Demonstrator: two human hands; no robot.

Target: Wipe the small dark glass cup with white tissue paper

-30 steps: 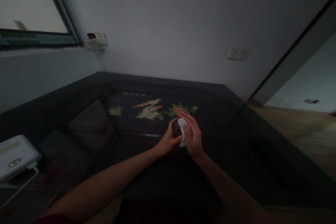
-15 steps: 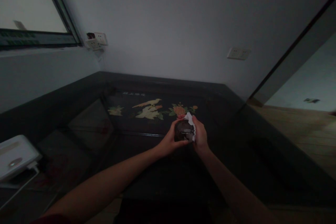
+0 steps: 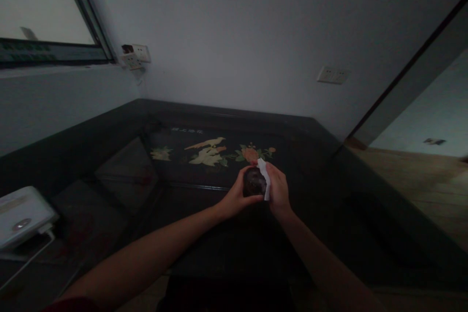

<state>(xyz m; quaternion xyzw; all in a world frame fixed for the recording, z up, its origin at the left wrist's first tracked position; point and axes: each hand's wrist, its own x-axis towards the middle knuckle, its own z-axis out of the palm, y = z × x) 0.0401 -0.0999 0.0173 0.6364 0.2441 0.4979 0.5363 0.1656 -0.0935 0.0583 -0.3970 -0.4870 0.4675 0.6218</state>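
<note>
A dark, shiny, rounded object that looks like a glass cup [image 3: 253, 183] is held above the black table. My left hand [image 3: 236, 194] is wrapped around its left side, with the thumb along the lower edge. My right hand [image 3: 278, 189] presses a white tissue [image 3: 263, 175] against the right side of the cup. The right fingertips are partly hidden behind the tissue. The dim light leaves the cup's exact shape unclear.
The glossy black table [image 3: 219, 248] bears a bird-and-flower picture [image 3: 208, 151]. A white device [image 3: 25, 214] with a cable [image 3: 27, 263] sits at the left edge. Wall sockets [image 3: 332, 75] are on the wall behind, and a window [image 3: 44, 5] is at upper left.
The tissue has shifted slightly left across the cup with my right hand's fingers. The cup seems a little turned, and my left hand stays in about the same place.
</note>
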